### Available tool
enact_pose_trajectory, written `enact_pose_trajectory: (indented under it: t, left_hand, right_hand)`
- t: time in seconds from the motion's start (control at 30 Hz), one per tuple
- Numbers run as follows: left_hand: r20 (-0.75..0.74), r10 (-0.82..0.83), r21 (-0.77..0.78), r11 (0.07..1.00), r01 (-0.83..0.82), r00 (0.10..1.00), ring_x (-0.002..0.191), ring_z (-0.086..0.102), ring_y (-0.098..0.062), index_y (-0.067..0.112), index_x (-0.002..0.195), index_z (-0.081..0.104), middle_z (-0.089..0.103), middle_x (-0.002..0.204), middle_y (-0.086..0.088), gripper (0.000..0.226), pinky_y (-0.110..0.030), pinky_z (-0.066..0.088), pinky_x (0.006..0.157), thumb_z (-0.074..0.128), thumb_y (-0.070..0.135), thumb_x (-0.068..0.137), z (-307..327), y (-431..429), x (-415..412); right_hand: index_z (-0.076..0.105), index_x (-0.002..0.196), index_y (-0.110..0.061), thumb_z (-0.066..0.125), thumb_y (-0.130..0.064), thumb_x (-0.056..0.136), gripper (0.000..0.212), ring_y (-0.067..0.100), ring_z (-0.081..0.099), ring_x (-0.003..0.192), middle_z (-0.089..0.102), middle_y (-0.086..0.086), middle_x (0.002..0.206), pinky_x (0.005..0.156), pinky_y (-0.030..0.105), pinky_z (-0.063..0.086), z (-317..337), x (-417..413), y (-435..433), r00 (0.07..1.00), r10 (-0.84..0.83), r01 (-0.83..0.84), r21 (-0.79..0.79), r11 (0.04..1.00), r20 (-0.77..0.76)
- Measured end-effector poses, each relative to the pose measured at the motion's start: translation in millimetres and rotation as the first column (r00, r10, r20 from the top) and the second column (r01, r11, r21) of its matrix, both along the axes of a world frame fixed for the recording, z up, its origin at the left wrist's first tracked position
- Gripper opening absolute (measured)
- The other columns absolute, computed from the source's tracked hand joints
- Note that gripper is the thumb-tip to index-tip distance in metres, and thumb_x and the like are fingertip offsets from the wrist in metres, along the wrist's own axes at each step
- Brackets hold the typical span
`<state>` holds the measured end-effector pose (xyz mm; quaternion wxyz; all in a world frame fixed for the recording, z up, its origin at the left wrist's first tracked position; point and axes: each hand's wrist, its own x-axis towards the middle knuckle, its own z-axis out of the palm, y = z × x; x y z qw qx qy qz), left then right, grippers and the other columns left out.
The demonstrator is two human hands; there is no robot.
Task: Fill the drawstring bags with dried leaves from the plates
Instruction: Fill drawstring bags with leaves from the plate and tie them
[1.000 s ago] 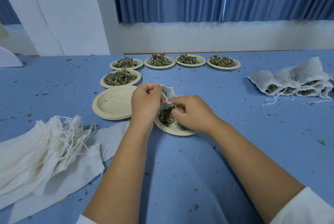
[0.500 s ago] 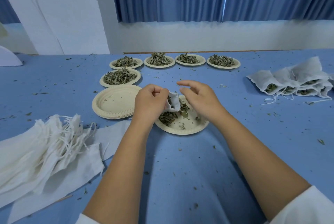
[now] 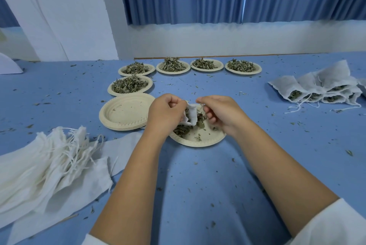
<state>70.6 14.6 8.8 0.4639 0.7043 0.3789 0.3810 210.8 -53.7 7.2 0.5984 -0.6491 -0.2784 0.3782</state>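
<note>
My left hand [image 3: 166, 115] pinches the drawstring bag [image 3: 191, 116] at its mouth, just above the near plate [image 3: 198, 144], where dried leaves [image 3: 181, 131] lie. My right hand [image 3: 220, 115] curls its fingers [image 3: 211, 120] at the opening; whether they pinch leaves or cloth I cannot tell. If the mouth sags shut, leaves may spill onto the worktop [image 3: 198, 185].

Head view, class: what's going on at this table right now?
A person is filling a drawstring bag over a nearly emptied plate. The left hand grips the bag; the right hand pinches its mouth. Five plates of dried leaves wait behind, filled bags lie to the right, empty bags to the left.
</note>
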Motion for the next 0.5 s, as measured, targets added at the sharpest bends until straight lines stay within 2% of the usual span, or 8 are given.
enact_pose_trajectory:
  t: [0.1, 0.3, 0.4, 0.5]
  left_hand:
    - [-0.002, -0.004, -0.004, 1.000, 0.004, 1.000, 0.045, 0.057, 0.000, 0.012, 0.080, 0.065, 0.060, 0.048, 0.011, 0.012, -0.024, 0.053, 0.061, 0.057, 0.010, 0.088, 0, 0, -1]
    - [0.010, 0.023, -0.033, 0.999, -0.023, 1.000, 0.051, 0.058, -0.005, 0.012, 0.078, 0.065, 0.061, 0.049, 0.010, 0.012, -0.037, 0.059, 0.077, 0.058, 0.012, 0.087, 0, 0, -1]
    - [0.031, 0.056, -0.042, 0.998, -0.055, 0.998, 0.053, 0.057, -0.007, 0.011, 0.077, 0.065, 0.061, 0.050, 0.009, 0.012, -0.040, 0.059, 0.079, 0.057, 0.012, 0.086, 0, 0, -2]
    - [0.066, 0.088, -0.049, 0.995, -0.085, 0.994, 0.051, 0.056, -0.005, 0.010, 0.078, 0.065, 0.061, 0.048, 0.009, 0.013, -0.041, 0.058, 0.080, 0.057, 0.011, 0.088, 0, 0, -1]
  right_hand:
    - [0.068, 0.086, -0.012, 0.070, -0.020, 0.086, 0.008, 0.006, 0.038, 0.042, 0.048, -0.006, 0.051, 0.036, 0.016, 0.031, 2, 7, 0, 0.985, -0.102, 0.108, 0.034, 0.994, -0.140]
    - [0.065, 0.086, -0.011, 0.069, -0.017, 0.085, 0.007, 0.007, 0.039, 0.042, 0.048, -0.004, 0.053, 0.037, 0.016, 0.032, 2, 21, -6, 0.930, -0.266, 0.287, 0.049, 0.957, -0.254]
    - [0.064, 0.087, -0.012, 0.069, -0.017, 0.085, 0.008, 0.007, 0.039, 0.041, 0.048, -0.006, 0.051, 0.038, 0.016, 0.033, 4, 25, -8, 0.918, -0.297, 0.321, 0.055, 0.945, -0.264]
    - [0.069, 0.089, -0.008, 0.073, -0.018, 0.084, 0.012, 0.006, 0.042, 0.043, 0.051, -0.005, 0.055, 0.039, 0.017, 0.035, 8, 18, -7, 0.966, -0.197, 0.217, 0.106, 0.970, -0.170]
